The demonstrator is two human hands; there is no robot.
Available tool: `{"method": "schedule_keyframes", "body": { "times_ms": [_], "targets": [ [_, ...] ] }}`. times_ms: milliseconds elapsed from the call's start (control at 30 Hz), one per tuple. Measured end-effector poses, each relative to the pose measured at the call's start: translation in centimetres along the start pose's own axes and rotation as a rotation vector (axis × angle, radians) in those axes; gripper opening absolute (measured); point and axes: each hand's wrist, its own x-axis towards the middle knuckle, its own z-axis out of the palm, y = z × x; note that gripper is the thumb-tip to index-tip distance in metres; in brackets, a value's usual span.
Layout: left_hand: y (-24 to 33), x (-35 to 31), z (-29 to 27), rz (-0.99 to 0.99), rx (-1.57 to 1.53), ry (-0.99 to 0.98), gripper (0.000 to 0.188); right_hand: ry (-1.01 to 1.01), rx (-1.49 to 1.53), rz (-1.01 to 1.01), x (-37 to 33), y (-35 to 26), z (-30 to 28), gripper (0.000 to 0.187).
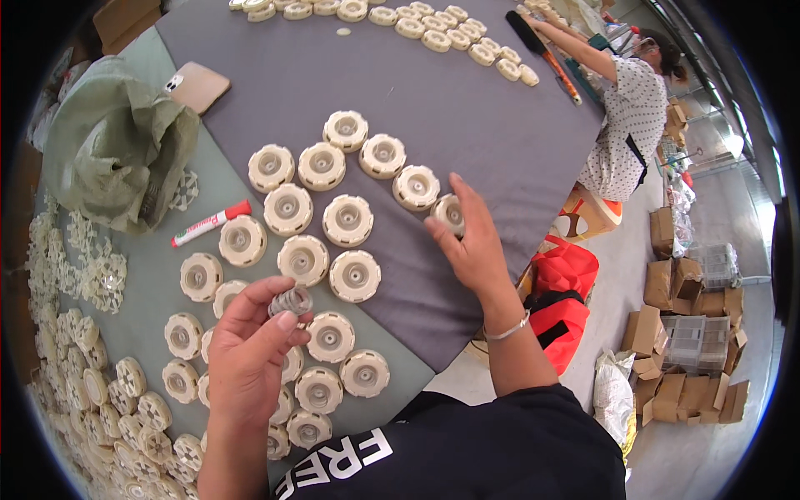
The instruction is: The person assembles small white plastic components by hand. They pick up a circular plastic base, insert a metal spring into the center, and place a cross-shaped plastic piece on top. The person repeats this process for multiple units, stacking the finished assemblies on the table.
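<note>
My left hand pinches what looks like a metal coil spring between thumb and fingers, above the near part of the table; I cannot tell if it is more than one. Out to the right, my right hand has thumb and fingers around a round cream plastic part, whose right edge they hide. Round cream housings with notched rims and a ring-shaped hollow lie spread between and beyond my hands. Some near ones are partly covered by my left hand. Coils seem to sit inside many of them.
A red-and-white marker, a phone and a green sack lie on the left. Flat cream parts pile up at lower left. More round parts line the far side. A person works at far right, near a red bag.
</note>
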Motion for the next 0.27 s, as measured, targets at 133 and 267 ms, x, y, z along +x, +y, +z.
{"method": "schedule_keyframes", "body": {
  "times_ms": [133,267],
  "targets": [
    [-0.8,-0.4,0.8,0.088,0.177,-0.045,0.046,-0.024,0.22,0.0,-2.4,-5.0,-0.8,0.053],
    [-1.6,-0.9,-0.1,0.448,0.591,-0.202,0.05,-0.553,1.063,0.16,-4.3,-10.2,-0.2,0.04]
  ]
}}
